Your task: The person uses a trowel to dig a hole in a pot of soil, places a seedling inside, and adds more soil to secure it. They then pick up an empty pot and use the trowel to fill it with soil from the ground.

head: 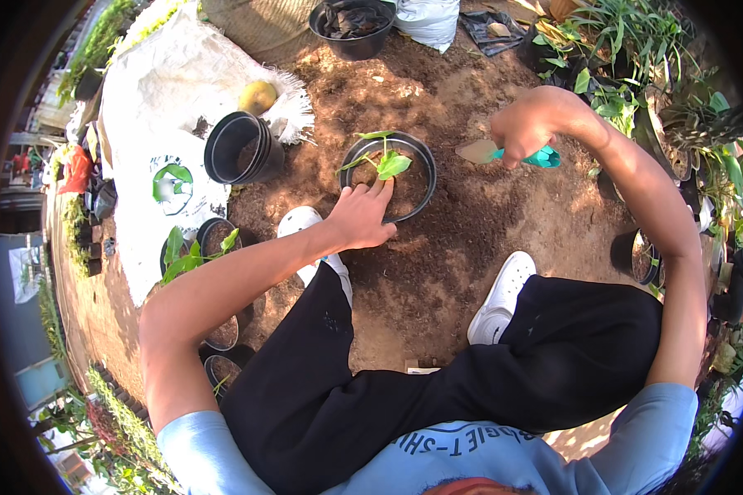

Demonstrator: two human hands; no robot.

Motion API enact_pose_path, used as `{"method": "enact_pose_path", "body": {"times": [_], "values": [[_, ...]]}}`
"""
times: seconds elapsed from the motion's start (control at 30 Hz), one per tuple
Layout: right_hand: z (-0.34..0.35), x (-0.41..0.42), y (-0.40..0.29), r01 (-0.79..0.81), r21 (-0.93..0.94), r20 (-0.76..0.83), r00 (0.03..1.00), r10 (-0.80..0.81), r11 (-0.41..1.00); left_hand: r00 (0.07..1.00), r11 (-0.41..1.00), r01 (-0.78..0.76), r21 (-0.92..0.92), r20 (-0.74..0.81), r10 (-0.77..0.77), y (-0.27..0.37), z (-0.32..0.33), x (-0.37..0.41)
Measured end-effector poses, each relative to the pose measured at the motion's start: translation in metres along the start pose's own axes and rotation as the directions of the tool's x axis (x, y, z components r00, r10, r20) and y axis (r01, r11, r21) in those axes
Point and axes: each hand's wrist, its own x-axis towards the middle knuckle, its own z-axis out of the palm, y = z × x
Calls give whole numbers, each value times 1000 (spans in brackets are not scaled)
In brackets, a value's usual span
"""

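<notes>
A black plastic plant pot [430, 193] holding soil and a small green-leaved seedling [393, 166] stands on the ground before me. My left hand [365, 213] reaches over its near left rim, fingertips at the soil just below the leaves; whether they pinch anything is hidden. To the right of the pot, my right hand [523, 130] is closed round a hand trowel [480, 151] with a turquoise handle, its soil-dusted blade pointing left towards the pot, above the bare ground.
Nested empty black pots [244, 148] and a yellowish round fruit [257, 98] rest on white woven sacks [161, 93] at left. Potted seedlings [186, 263] stand beside my left leg. A black tub [353, 31] is at the far side; potted plants [619, 93] line the right.
</notes>
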Motion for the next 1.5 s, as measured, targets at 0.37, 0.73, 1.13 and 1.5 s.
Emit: {"method": "enact_pose_path", "body": {"times": [0.37,0.73,1.13,1.5], "values": [[23,30,4,61,61,123,990,-69,996,974,992,128,6,190,-127,25,-2,6],[-14,-36,8,68,71,45,996,-71,995,996,999,23,30,84,-25,-15,-44,11],[61,9,-67,470,7,-468,781,-413,882,988,985,-138,-99,51,144,-40,-59,49],[94,42,-96,365,-197,-628,665,-403,910,995,984,-13,-178,96,30,-35,-62,51]]}}
